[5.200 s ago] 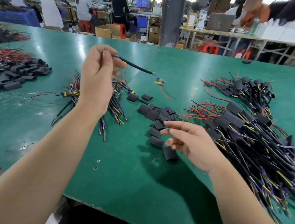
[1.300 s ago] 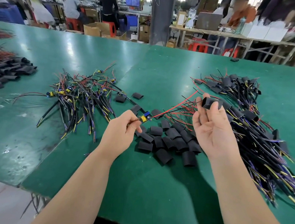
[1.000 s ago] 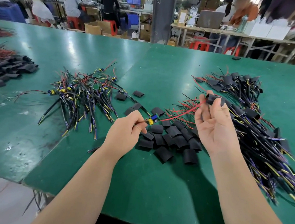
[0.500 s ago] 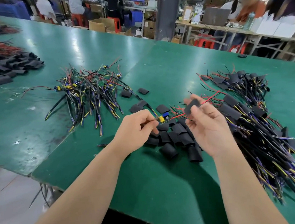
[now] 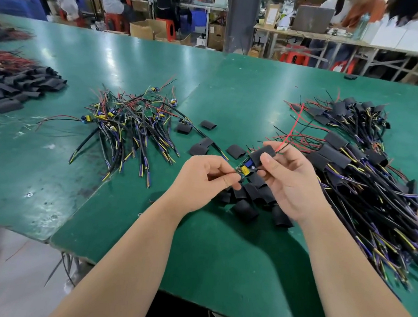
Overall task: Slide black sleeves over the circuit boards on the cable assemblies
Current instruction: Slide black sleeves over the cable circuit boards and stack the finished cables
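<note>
The left hand's [image 5: 201, 180] fingers [image 5: 226, 178] pinch the near end of one small green circuit board [image 5: 244, 167], its long axis pointing up-right into the mouth of the one flat black sleeve [image 5: 264, 154] the right hand [image 5: 291, 183] grips, red wire [image 5: 291, 132] already through, above a dozen-odd loose sleeves [image 5: 245, 209] on the green desk [image 5: 219, 260].

Bare forearms [image 5: 129, 252] lead to the left grip [image 5: 201, 180] and right grip [image 5: 294, 186], nails short.
</note>
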### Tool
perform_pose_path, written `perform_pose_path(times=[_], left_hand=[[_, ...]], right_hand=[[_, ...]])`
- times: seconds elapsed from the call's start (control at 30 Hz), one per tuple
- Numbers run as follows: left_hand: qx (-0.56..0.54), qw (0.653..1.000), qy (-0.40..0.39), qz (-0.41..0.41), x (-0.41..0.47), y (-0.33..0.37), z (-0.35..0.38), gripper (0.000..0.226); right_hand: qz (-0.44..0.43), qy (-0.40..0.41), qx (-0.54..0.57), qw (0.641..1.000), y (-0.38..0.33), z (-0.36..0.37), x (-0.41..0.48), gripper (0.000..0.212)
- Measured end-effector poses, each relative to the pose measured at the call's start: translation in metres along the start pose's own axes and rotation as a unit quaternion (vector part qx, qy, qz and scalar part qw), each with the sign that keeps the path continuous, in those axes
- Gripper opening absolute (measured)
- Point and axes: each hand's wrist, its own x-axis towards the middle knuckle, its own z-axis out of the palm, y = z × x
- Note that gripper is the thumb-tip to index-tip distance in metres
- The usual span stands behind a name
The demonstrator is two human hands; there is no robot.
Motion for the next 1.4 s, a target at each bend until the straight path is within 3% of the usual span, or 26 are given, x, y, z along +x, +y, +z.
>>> perform_pose_path(times=[0.3, 0.53, 0.97, 1.27, 1.4], left_hand=[[-0.038, 0.999, -0.014, -0.018, -0.001, 0.001, -0.002, 0.006], [-0.138, 0.990, -0.018, -0.029, 0.001, 0.004, -0.005, 0.019], [-0.124, 0.992, -0.025, -0.030, 0.000, 0.007, -0.004, 0.021], [-0.127, 0.990, 0.020, -0.060, 0.003, 0.002, -0.005, 0.016], [-0.132, 0.988, 0.041, -0.062, 0.005, 0.000, -0.004, 0.019]], right_hand=[[0.033, -0.042, -0.032, 0.998, -0.007, -0.009, -0.001, 0.032], [0.040, -0.059, -0.033, 0.997, -0.012, -0.011, -0.004, 0.030], [0.058, -0.064, -0.021, 0.996, -0.001, 0.004, -0.006, 0.025], [0.052, -0.055, -0.039, 0.996, 0.001, 0.012, -0.010, 0.027], [0.066, -0.011, -0.005, 0.998, 0.005, 0.019, -0.011, 0.035]])
